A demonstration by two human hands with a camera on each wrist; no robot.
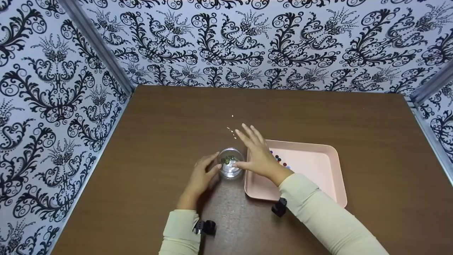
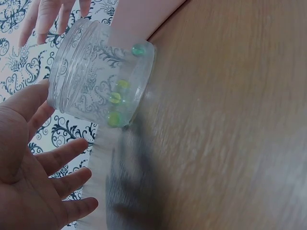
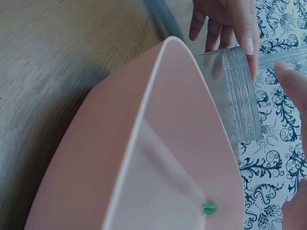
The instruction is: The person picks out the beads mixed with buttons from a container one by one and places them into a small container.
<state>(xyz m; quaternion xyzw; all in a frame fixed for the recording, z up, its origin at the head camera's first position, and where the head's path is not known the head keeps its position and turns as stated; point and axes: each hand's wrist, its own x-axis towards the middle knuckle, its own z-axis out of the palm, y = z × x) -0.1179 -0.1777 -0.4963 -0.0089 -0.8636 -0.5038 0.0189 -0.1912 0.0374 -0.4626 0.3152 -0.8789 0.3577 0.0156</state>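
Observation:
A clear round jar [image 1: 230, 173] without a lid stands upright on the table, with several green and yellow-green marbles [image 2: 115, 98] at its bottom. My left hand [image 1: 201, 176] is at the jar's left side, thumb and index fingertip right at its rim, the other fingers loosely extended. Fingers spread, my right hand [image 1: 260, 156] hovers over the near-left part of a pink tray [image 1: 332, 177], its thumb reaching over the jar's mouth. Nothing shows in its grasp. Small dark, red and blue beads [image 1: 278, 159] lie in the tray, partly hidden by this hand. A green marble [image 3: 209, 208] also lies there.
Several small white bits [image 1: 231, 131] are scattered on the brown table [image 1: 170, 117] beyond the jar. The tray's raised wall [image 3: 139, 124] stands close to the jar's right side. Patterned panels [image 1: 230, 42] border the table at the back and sides.

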